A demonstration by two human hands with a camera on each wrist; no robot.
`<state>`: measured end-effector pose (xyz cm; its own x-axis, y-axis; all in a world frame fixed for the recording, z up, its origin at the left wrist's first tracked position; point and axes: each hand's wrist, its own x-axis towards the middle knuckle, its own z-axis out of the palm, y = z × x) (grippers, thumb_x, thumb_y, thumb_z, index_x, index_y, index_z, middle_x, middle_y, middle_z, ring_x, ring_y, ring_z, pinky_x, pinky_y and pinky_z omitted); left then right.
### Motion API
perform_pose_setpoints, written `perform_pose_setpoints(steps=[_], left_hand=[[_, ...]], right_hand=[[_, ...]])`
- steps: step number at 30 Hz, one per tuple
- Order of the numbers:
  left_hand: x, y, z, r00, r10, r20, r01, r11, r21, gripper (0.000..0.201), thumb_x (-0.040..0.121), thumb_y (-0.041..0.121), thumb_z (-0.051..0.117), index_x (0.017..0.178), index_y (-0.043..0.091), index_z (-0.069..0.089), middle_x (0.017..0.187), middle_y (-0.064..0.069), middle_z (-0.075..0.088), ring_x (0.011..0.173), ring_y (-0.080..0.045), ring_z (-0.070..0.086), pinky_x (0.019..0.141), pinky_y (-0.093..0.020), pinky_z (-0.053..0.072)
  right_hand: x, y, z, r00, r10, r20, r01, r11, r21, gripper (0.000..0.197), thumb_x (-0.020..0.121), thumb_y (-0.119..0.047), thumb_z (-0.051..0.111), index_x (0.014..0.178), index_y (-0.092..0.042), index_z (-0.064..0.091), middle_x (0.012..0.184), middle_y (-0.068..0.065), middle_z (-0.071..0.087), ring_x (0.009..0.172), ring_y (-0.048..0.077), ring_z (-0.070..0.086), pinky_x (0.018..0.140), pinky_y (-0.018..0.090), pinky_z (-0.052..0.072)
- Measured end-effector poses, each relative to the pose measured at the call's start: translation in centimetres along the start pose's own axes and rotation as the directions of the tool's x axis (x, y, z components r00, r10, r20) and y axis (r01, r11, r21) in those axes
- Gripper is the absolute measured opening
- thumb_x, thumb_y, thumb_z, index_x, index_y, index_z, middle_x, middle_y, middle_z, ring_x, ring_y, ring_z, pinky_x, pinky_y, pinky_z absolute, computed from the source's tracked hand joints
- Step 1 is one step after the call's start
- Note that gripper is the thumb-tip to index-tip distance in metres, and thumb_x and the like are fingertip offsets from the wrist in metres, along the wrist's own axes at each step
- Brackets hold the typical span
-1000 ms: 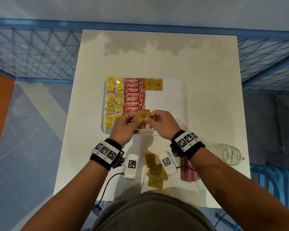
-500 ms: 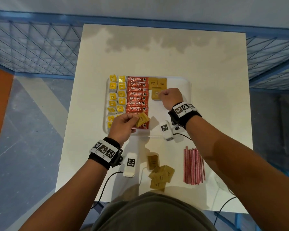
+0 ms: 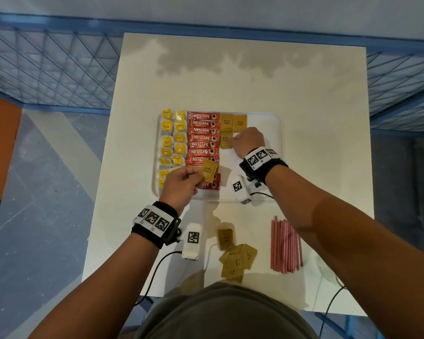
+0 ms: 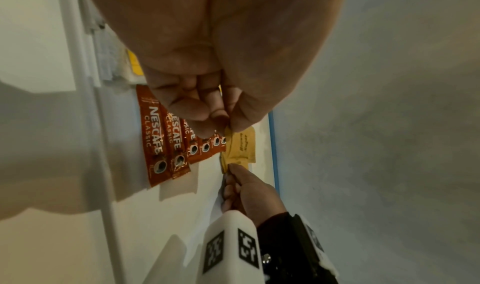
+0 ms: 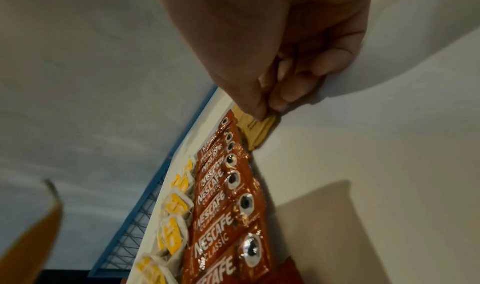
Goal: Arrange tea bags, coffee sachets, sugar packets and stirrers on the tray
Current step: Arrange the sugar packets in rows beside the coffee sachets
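On the white tray lie two columns of yellow tea bags, a column of red coffee sachets and two brown sugar packets at the far edge. My right hand pinches a third sugar packet flat on the tray just below those two; the right wrist view shows thumb and finger on the edge of this packet. My left hand pinches another sugar packet over the near sachets. That packet hangs from the left fingertips.
A loose pile of sugar packets and a bundle of red stirrers lie on the table near me. A clear glass stands at the near right, mostly behind my arm. The tray's right half is bare. A blue mesh fence surrounds the table.
My hands were together at the tray's front. The right hand then carried one sugar packet to the far side and set it down below the two. The left hand stayed.
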<state>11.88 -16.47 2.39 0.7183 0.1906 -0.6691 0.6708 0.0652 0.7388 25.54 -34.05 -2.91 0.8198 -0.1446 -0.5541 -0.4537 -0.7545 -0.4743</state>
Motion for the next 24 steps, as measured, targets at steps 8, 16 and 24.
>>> perform_pose_setpoints(steps=[8,16,24], left_hand=[[-0.2,0.5,0.3,1.000,0.027,0.014,-0.027,0.999,-0.019,0.018,0.092,-0.002,0.061,0.092,0.016,0.067,0.077,-0.003,0.070,0.068,-0.017,0.064,0.055,-0.022,0.045],[-0.5,0.4,0.9,0.998,0.057,0.029,-0.057,0.998,0.005,0.018,0.091,-0.002,0.062,0.100,0.013,0.065,0.076,-0.004,0.069,0.062,-0.013,0.064,0.053,-0.023,0.044],[-1.8,-0.6,1.6,0.972,0.144,0.186,-0.187,0.954,0.236,0.026,0.088,-0.001,0.066,0.091,0.025,0.067,0.077,-0.005,0.072,0.072,-0.017,0.067,0.055,-0.016,0.047]], right_hand=[[-3.4,0.6,-0.7,0.977,-0.211,0.018,0.207,0.971,0.116,0.026,0.096,-0.025,0.061,0.070,-0.022,0.066,0.077,-0.009,0.068,0.076,0.013,0.063,0.074,0.028,0.050],[-10.0,2.7,-0.4,0.913,-0.291,0.286,0.196,0.928,0.317,0.034,0.101,-0.043,0.057,0.090,-0.015,0.073,0.083,0.002,0.075,0.063,0.008,0.065,0.059,0.018,0.049],[-12.3,5.0,0.8,0.914,-0.271,0.301,0.107,0.879,0.466,0.009,0.097,-0.017,0.067,0.103,-0.010,0.067,0.086,0.005,0.077,0.066,0.013,0.071,0.068,0.031,0.057]])
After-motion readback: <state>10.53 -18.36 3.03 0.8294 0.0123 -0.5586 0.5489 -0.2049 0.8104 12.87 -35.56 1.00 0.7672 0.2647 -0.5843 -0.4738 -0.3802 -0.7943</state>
